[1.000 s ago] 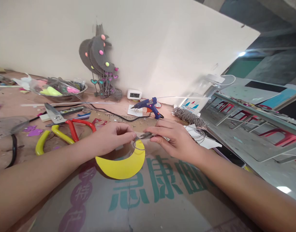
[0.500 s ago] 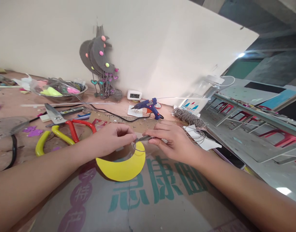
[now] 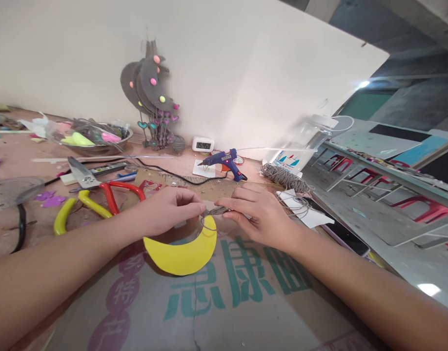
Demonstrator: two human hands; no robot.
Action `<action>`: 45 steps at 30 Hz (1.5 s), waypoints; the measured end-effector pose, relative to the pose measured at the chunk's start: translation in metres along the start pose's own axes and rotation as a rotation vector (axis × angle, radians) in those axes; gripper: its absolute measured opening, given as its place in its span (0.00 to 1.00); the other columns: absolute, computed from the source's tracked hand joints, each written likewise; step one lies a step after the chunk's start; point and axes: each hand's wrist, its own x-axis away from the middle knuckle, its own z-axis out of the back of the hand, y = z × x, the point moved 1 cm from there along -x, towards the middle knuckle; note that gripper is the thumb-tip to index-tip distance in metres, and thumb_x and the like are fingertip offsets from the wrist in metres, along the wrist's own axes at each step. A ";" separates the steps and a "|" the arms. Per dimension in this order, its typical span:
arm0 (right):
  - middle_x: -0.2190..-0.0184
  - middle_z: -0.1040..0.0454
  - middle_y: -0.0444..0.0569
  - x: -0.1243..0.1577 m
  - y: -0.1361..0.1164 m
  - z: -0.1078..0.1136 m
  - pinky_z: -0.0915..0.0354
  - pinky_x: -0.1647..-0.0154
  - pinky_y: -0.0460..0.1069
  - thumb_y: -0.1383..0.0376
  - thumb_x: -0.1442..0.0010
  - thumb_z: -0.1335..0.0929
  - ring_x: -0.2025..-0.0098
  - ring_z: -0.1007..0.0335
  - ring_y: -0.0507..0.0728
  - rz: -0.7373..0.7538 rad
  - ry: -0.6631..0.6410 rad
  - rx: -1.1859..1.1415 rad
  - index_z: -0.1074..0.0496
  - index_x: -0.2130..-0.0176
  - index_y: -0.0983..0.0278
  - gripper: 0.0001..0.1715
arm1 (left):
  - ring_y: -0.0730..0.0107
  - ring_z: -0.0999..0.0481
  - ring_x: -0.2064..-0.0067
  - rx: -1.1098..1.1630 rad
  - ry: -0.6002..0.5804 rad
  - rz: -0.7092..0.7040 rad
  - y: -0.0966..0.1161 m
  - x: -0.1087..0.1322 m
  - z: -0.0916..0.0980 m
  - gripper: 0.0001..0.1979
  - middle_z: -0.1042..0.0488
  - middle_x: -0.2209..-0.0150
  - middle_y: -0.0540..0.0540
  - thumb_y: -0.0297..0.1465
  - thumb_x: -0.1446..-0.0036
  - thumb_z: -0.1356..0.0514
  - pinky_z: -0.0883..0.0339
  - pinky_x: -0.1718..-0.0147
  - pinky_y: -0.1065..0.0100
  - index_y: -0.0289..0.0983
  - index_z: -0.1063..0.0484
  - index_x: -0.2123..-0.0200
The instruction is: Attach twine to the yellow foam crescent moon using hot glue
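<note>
L hand (image 3: 169,209) is pinching w/ thumb + index at the upper R tip of the yellow crescent (image 3: 183,256), grasping thin grey cord (image 3: 209,228) there; whether the foam-like tip itself is being gripped too, can't tell. Cord is looping down over the crescent's tip. R hand (image 3: 258,212) is clasping a small metal tool (image 3: 217,210) btwn thumb & fingers, its end pointing L, right nr the L fingertips. Crescent is lying low btwn the hands, just above or on the printed cardboard (image 3: 238,321), contact unclear. Behind, a blue glue gun (image 3: 224,158) is resting nr a white digital clock (image 3: 203,144); red-handled scissors (image 3: 112,195) are lying L of it, w/ a metal bowl (image 3: 110,145) sitting farther back. Grey crescents (image 3: 151,87) w/ coloured dots are hanging agst the wall. Cord bundle (image 3: 286,178) is lying back R, nr white paper (image 3: 312,214).
</note>
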 end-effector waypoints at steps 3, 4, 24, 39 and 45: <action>0.74 0.35 0.48 0.000 0.000 -0.001 0.46 0.65 0.49 0.62 0.39 0.40 0.68 0.41 0.54 0.007 0.002 0.001 0.30 0.56 0.64 0.15 | 0.75 0.36 0.78 0.018 -0.014 0.021 -0.001 -0.001 0.000 0.16 0.32 0.79 0.52 0.44 0.48 0.47 0.43 0.78 0.73 0.36 0.32 0.76; 0.74 0.35 0.48 0.000 0.000 -0.001 0.47 0.65 0.49 0.63 0.39 0.40 0.68 0.41 0.54 0.009 0.005 0.000 0.30 0.56 0.64 0.15 | 0.75 0.36 0.78 0.025 -0.016 0.024 -0.002 -0.001 0.000 0.16 0.32 0.79 0.52 0.44 0.48 0.47 0.43 0.78 0.73 0.36 0.33 0.76; 0.74 0.34 0.48 0.002 0.003 -0.003 0.44 0.68 0.47 0.61 0.39 0.40 0.69 0.39 0.53 -0.067 0.049 -0.136 0.31 0.55 0.65 0.16 | 0.73 0.32 0.74 0.037 0.006 -0.015 -0.001 -0.002 -0.001 0.15 0.30 0.77 0.52 0.43 0.48 0.47 0.41 0.77 0.74 0.38 0.33 0.75; 0.75 0.35 0.48 0.000 -0.004 -0.003 0.45 0.69 0.47 0.63 0.39 0.40 0.69 0.40 0.53 -0.024 0.006 -0.091 0.31 0.55 0.65 0.16 | 0.70 0.28 0.73 -0.070 0.024 -0.033 -0.001 -0.001 0.000 0.16 0.27 0.75 0.51 0.44 0.48 0.49 0.38 0.75 0.72 0.38 0.32 0.74; 0.74 0.35 0.47 0.000 -0.004 -0.004 0.46 0.69 0.47 0.63 0.39 0.40 0.69 0.40 0.53 -0.043 -0.014 -0.104 0.31 0.54 0.64 0.16 | 0.70 0.29 0.73 -0.088 0.019 -0.029 0.001 0.000 -0.001 0.16 0.27 0.75 0.50 0.43 0.48 0.48 0.39 0.75 0.72 0.37 0.31 0.74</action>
